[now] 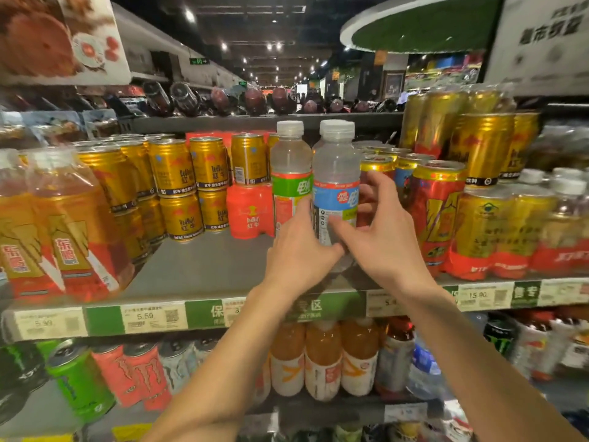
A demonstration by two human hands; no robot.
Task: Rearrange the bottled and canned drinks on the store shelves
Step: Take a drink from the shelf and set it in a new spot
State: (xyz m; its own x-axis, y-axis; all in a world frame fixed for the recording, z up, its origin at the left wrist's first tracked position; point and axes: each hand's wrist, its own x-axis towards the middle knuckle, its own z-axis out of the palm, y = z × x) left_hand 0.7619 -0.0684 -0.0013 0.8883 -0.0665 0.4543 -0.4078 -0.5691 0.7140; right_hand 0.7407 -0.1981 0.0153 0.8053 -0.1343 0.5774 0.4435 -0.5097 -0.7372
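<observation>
A clear bottle with a blue label (336, 173) stands upright on the grey shelf (204, 269), right beside a clear bottle with a green label (290, 173). My left hand (301, 250) wraps around the lower part of the blue-label bottle from the left. Over on that bottle's right side, my right hand (379, 231) touches it with thumb and spread fingers, the fingertips reaching behind it. A second white cap shows just behind the blue-label bottle.
Gold Red Bull cans (181, 173) and a red multipack (250, 212) stand left of the bottles. Amber bottles (63, 224) fill the far left. Red-gold cans (436, 212) and wrapped gold packs (497, 224) crowd the right. Bare shelf lies in front of the Red Bull cans.
</observation>
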